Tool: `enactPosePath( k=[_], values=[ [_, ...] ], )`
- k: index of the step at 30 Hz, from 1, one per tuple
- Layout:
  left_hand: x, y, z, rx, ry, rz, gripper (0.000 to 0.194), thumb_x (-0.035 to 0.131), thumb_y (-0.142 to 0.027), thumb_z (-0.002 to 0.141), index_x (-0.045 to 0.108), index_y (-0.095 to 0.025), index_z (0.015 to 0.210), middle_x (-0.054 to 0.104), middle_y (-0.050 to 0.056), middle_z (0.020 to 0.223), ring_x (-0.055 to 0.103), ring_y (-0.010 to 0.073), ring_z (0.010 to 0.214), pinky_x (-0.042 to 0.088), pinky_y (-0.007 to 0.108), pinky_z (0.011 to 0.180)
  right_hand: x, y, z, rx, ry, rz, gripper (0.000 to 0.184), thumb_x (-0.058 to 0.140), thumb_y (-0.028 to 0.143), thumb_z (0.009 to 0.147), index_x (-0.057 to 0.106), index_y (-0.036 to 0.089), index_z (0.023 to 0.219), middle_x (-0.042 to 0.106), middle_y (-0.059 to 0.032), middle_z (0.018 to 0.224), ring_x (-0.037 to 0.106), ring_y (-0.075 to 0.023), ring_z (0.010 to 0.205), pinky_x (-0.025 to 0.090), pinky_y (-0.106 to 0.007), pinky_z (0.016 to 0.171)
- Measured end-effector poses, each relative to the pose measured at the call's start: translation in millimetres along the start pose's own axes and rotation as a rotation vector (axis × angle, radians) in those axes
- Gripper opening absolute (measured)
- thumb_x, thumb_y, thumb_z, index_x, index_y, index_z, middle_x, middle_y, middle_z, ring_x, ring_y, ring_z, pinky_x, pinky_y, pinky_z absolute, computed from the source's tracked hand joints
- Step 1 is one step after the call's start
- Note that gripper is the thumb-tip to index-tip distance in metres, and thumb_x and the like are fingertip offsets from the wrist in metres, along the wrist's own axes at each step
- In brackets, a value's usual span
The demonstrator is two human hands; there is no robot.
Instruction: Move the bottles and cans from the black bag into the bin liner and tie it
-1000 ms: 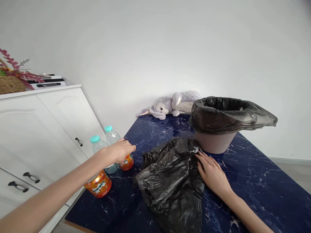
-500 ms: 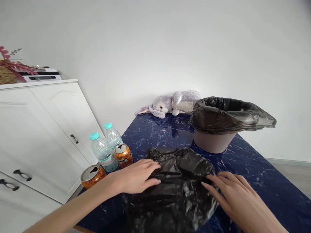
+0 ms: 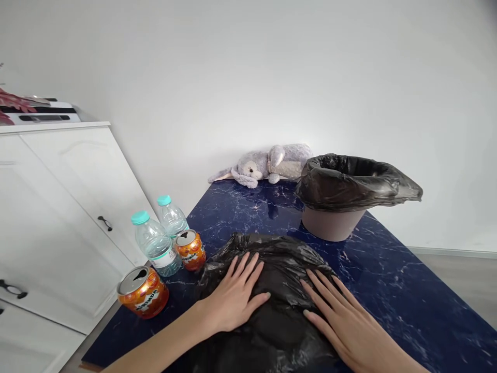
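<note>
1. Head view: both hands lie flat on a crumpled black bag (image 3: 272, 305) at the near edge of the desk (image 3: 388, 280).
2. The left hand (image 3: 235, 298) is open, fingers spread, palm down on the left part of the bag. It grips nothing.
3. The right hand (image 3: 341, 318) is also open, fingers stretched forward, and rests on the right part of the bag. It grips nothing either.
4. The bag sits between the two forearms, just in front of the person, with its far edge bunched up toward the bin (image 3: 334, 220).
5. The bag looks like thin plastic film: very light, soft and limp, glossy and probably slippery under a flat palm. It likely tears if pulled over a sharp edge. Its wrinkles suggest it traps air and springs back when let go.
6. A good hold would be a pinch on a fold or on its rim, since flat pressure only slides over it.
7. The bin stands beyond the bag, apart from it, already lined with another black liner (image 3: 357, 178).
8. To the left stand two cans (image 3: 143, 292) (image 3: 190, 250) and two water bottles (image 3: 155, 243) (image 3: 171, 216), near the bag but not touching the hands.
9. A plush toy (image 3: 264, 165) lies against the wall at the far end of the desk.
</note>
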State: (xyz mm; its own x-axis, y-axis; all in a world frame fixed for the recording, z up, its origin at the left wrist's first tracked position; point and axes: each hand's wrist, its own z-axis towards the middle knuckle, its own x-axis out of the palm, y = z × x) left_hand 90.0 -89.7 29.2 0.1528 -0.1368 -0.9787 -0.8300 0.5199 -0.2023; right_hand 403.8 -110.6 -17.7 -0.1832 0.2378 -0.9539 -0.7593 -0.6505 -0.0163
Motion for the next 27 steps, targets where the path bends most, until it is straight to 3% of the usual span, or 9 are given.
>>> enactPosePath(
  k=[3, 6, 8, 11, 14, 17, 21, 24, 27],
  values=[
    [-6.4, -1, 4, -0.020, -0.090, 0.049, 0.068, 0.032, -0.062, 0.112, 0.057, -0.015, 0.154, 0.049, 0.016, 0.165, 0.038, 0.0394, 0.158, 0.029, 0.063, 0.131, -17, 3, -2, -0.024, -0.049, -0.023, 0.045, 0.043, 0.043, 0.112, 0.065, 0.027, 0.148, 0.065, -0.0047, 0.150, 0.068, -0.0344, 0.132, 0.065, -0.056, 0.103],
    [-6.8, -13, 15, 0.042, -0.197, 0.034, 0.058, 0.029, -0.052, 0.115, 0.062, -0.017, 0.148, 0.057, 0.012, 0.160, 0.044, 0.0320, 0.156, 0.033, 0.055, 0.132, -22, 5, 6, 0.040, -0.182, -0.015, 0.040, 0.044, 0.037, 0.112, 0.071, 0.025, 0.139, 0.067, -0.0048, 0.148, 0.068, -0.0303, 0.132, 0.062, -0.051, 0.109],
    [0.4, -17, 23, 0.076, -0.214, 0.011, 0.059, 0.032, -0.052, 0.115, 0.051, -0.018, 0.158, 0.048, 0.011, 0.167, 0.037, 0.0318, 0.160, 0.034, 0.054, 0.131, -11, 5, 10, 0.044, -0.208, -0.005, 0.045, 0.045, 0.038, 0.112, 0.061, 0.023, 0.151, 0.057, -0.0062, 0.159, 0.059, -0.0297, 0.144, 0.055, -0.051, 0.118],
    [15.1, -4, 33, 0.018, -0.181, -0.002, 0.069, 0.034, -0.060, 0.112, 0.037, -0.019, 0.167, 0.032, 0.012, 0.175, 0.024, 0.0368, 0.164, 0.031, 0.063, 0.131, 15, -2, 6, 0.057, -0.120, 0.000, 0.065, 0.047, 0.049, 0.111, 0.033, 0.024, 0.169, 0.037, -0.0063, 0.172, 0.044, -0.0320, 0.155, 0.047, -0.060, 0.123],
    [23.7, 26, 38, -0.058, -0.169, 0.007, 0.069, 0.030, -0.060, 0.113, 0.036, -0.019, 0.168, 0.029, 0.011, 0.176, 0.019, 0.0342, 0.165, 0.024, 0.062, 0.134, 33, -14, -6, 0.146, -0.009, 0.027, 0.075, 0.044, 0.056, 0.110, 0.013, 0.030, 0.173, 0.029, -0.0047, 0.174, 0.036, -0.0313, 0.159, 0.038, -0.064, 0.127],
    [23.4, 53, 37, -0.124, -0.223, 0.048, 0.064, 0.033, -0.055, 0.114, 0.040, -0.019, 0.166, 0.033, 0.012, 0.174, 0.024, 0.0327, 0.164, 0.028, 0.061, 0.133, 36, -24, -15, 0.189, 0.062, 0.067, 0.073, 0.040, 0.055, 0.111, 0.007, 0.034, 0.173, 0.026, -0.0021, 0.175, 0.031, -0.0299, 0.160, 0.030, -0.063, 0.130],
    [6.3, 47, 11, -0.149, -0.291, 0.148, 0.062, 0.043, -0.049, 0.112, 0.048, -0.011, 0.160, 0.039, 0.021, 0.170, 0.035, 0.0407, 0.159, 0.038, 0.064, 0.127, 23, -24, -19, 0.180, 0.049, 0.080, 0.075, 0.041, 0.054, 0.111, 0.001, 0.037, 0.173, 0.027, -0.0028, 0.175, 0.034, -0.0332, 0.158, 0.037, -0.065, 0.125],
    [-17.2, 14, -31, 0.112, -0.229, 0.119, 0.057, 0.048, -0.045, 0.112, 0.041, -0.028, 0.165, 0.043, 0.006, 0.170, 0.041, 0.0292, 0.158, 0.043, 0.051, 0.128, 8, -16, -25, 0.123, -0.078, -0.002, 0.083, 0.048, 0.052, 0.108, 0.000, 0.034, 0.174, 0.033, -0.0055, 0.172, 0.038, -0.0396, 0.154, 0.045, -0.071, 0.118],
    [-30.4, -12, -76, 0.323, -0.065, 0.104, 0.082, 0.063, -0.056, 0.104, 0.026, -0.029, 0.171, 0.045, 0.005, 0.169, 0.044, 0.0256, 0.156, 0.049, 0.039, 0.123, -7, -12, -36, -0.002, -0.138, -0.103, 0.087, 0.055, 0.054, 0.104, 0.010, 0.028, 0.174, 0.040, -0.0073, 0.168, 0.051, -0.0425, 0.146, 0.063, -0.062, 0.102]
  ],
)
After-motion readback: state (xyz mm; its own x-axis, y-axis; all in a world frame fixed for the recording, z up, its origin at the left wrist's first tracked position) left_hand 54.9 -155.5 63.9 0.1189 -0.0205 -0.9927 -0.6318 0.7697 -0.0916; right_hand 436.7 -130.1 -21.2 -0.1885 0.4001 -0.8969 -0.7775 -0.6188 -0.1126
